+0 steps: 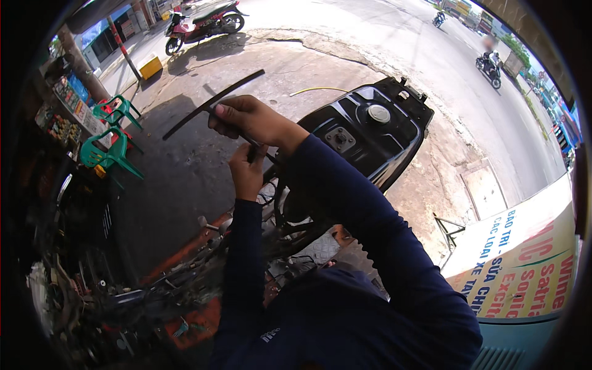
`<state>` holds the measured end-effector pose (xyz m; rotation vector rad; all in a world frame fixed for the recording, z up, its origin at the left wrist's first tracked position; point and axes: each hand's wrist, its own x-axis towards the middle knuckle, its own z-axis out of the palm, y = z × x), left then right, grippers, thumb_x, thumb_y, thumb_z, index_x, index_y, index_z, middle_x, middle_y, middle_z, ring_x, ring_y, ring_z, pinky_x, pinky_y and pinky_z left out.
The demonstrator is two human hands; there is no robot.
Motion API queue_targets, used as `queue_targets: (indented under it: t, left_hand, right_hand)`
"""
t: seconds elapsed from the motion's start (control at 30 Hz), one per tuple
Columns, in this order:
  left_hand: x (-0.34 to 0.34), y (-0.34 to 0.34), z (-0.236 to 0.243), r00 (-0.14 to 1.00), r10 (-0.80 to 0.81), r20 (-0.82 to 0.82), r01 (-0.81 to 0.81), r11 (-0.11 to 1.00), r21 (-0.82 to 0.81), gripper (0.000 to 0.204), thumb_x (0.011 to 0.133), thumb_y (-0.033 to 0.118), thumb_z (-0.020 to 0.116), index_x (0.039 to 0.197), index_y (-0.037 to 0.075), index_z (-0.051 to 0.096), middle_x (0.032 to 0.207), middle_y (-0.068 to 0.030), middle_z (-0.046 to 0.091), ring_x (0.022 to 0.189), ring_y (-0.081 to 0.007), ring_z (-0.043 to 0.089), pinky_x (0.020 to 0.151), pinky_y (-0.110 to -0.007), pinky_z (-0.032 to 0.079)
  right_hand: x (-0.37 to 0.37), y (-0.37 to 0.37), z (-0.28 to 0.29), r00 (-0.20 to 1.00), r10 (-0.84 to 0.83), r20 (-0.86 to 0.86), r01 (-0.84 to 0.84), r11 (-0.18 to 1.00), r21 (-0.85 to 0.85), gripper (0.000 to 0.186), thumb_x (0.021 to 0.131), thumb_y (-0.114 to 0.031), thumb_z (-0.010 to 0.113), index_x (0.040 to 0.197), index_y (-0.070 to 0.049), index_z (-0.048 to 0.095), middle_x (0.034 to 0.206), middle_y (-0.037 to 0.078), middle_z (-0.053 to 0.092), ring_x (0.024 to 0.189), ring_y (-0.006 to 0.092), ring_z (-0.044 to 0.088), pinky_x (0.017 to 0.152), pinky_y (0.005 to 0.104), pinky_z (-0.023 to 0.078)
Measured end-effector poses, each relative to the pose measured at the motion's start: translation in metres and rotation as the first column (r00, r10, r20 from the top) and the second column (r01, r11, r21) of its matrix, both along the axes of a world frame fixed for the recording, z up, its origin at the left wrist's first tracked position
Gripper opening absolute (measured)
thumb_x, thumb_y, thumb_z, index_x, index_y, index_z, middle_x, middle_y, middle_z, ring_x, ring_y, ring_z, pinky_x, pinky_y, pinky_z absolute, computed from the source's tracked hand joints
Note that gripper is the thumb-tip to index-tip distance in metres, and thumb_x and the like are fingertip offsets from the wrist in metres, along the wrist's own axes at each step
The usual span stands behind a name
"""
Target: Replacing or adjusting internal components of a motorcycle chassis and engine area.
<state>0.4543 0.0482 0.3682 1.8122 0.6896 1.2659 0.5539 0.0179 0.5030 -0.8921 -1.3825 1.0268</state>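
A dark T-handle wrench (pixel 240 84) is in my hands, its long crossbar slanting up to the right. My right hand (pixel 256 120) is closed near the middle of the bar, where the stem seems to meet it. Just below, my left hand (pixel 248 176) has its fingers pinched round a dark piece that looks like the lower stem; its end is hidden. To the right of my hands is a black fuel tank (pixel 398 145) with a silver cap (pixel 378 114). Dark cables and frame parts (pixel 283 203) lie under my right forearm.
Green plastic chairs (pixel 108 151) stand at the left, beside shelves of small goods. A red motorbike (pixel 200 26) and a yellow crate (pixel 150 66) are beyond. A printed sign board (pixel 518 253) is at the right. Riders pass on the road. Dark parts crowd the lower left.
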Motion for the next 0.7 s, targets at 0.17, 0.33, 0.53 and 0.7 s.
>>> queue_targets:
  t: [0.17,0.33,0.53,0.7]
  left_hand:
    - [-0.008,-0.007,0.010,1.000,-0.015,-0.005,0.016,0.993,0.116,0.028,0.089,0.023,0.071,0.086,-0.003,0.063,0.071,-0.0115,0.064,0.065,-0.0191,0.058,0.064,-0.033,0.045]
    - [-0.001,-0.003,0.007,0.996,-0.087,0.017,0.086,0.996,0.035,0.024,0.090,0.021,0.069,0.094,-0.003,0.064,0.076,-0.0112,0.066,0.069,-0.0179,0.059,0.065,-0.034,0.046]
    - [-0.002,-0.007,-0.021,0.901,-0.209,-0.380,0.195,0.978,-0.076,0.027,0.081,0.012,0.072,0.103,-0.002,0.065,0.083,-0.0179,0.067,0.077,-0.0310,0.066,0.074,-0.037,0.051]
    - [0.008,-0.007,-0.056,0.928,-0.179,-0.326,0.186,0.983,-0.010,0.028,0.081,0.009,0.070,0.106,-0.002,0.065,0.093,-0.0202,0.069,0.091,-0.0315,0.069,0.081,-0.038,0.052]
  right_hand:
    - [-0.004,0.001,-0.003,0.997,-0.070,0.029,0.067,0.994,0.081,0.036,0.100,-0.034,0.056,0.103,0.001,0.063,0.078,0.000,0.059,0.069,0.0070,0.051,0.064,0.0242,0.044]
    - [0.001,0.004,-0.007,1.000,0.010,0.009,-0.010,0.999,0.051,0.040,0.098,-0.038,0.059,0.104,0.002,0.062,0.079,0.001,0.059,0.070,0.0090,0.052,0.066,0.0255,0.044]
    - [-0.006,-0.004,-0.005,0.980,-0.178,0.090,0.170,0.981,0.098,0.036,0.095,-0.034,0.064,0.100,0.001,0.064,0.076,0.001,0.059,0.070,0.0095,0.052,0.065,0.0256,0.043]
    - [-0.003,0.002,-0.012,0.988,-0.107,-0.109,0.115,0.991,0.070,0.033,0.095,-0.034,0.065,0.093,-0.001,0.063,0.073,0.001,0.059,0.067,0.0089,0.052,0.062,0.0245,0.042]
